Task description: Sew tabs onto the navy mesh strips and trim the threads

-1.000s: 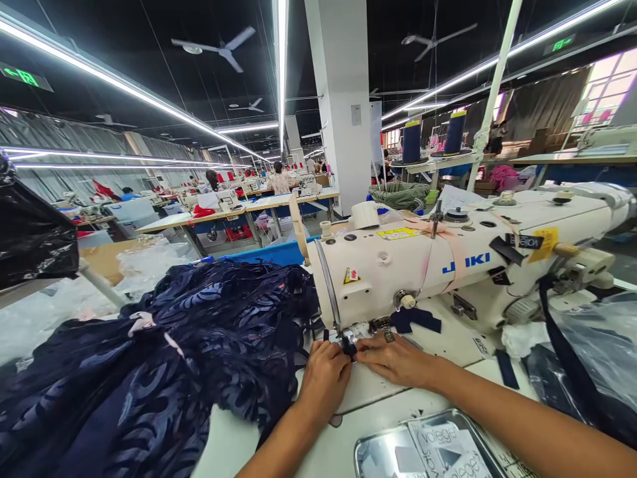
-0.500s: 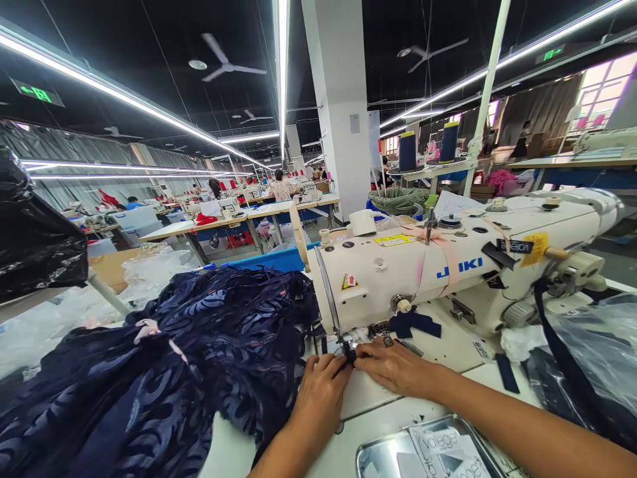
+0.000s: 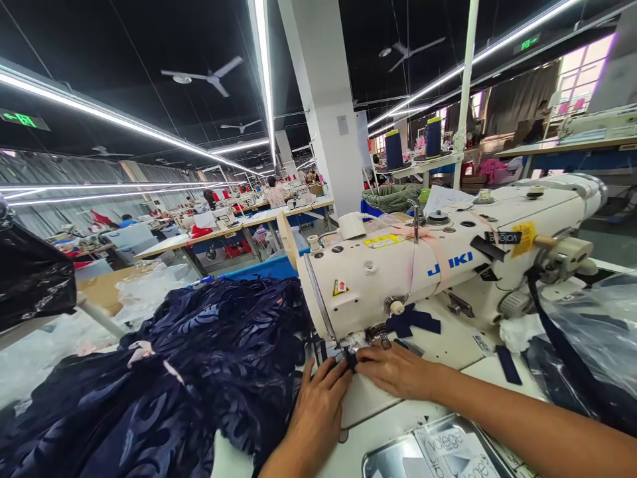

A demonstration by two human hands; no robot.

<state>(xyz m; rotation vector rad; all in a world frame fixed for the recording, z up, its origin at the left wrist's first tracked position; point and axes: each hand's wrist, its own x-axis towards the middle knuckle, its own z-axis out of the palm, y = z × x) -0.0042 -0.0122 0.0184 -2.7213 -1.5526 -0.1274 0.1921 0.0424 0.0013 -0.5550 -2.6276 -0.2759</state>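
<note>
A small navy fabric strip (image 3: pixel 351 361) lies at the needle area of a white sewing machine (image 3: pixel 361 282), mostly hidden between my fingers. My right hand (image 3: pixel 395 370) rests on the machine bed, its fingertips closed on the strip's right side. To the left, my left hand (image 3: pixel 321 401) lies palm down with fingers stretched and apart, the fingertips touching the strip's edge. Beside it, a large heap of navy patterned garments (image 3: pixel 209 358) is piled up, a pale pink tie (image 3: pixel 141 352) around part of it. Navy scraps (image 3: pixel 413 321) sit on the bed behind my right hand.
A metal tray (image 3: pixel 371 465) with printed labels (image 3: pixel 448 451) stands at the front edge. Clear plastic bagging (image 3: pixel 597 325) and a navy strap (image 3: pixel 552 332) lie at right. A black plastic bag (image 3: pixel 34 265) hangs at left. Navy thread cones (image 3: pixel 394 149) stand behind the machine.
The view has shifted, so the machine and background sit farther left. My left fingers are straighter and more spread than before. The right hand stays at the strip.
</note>
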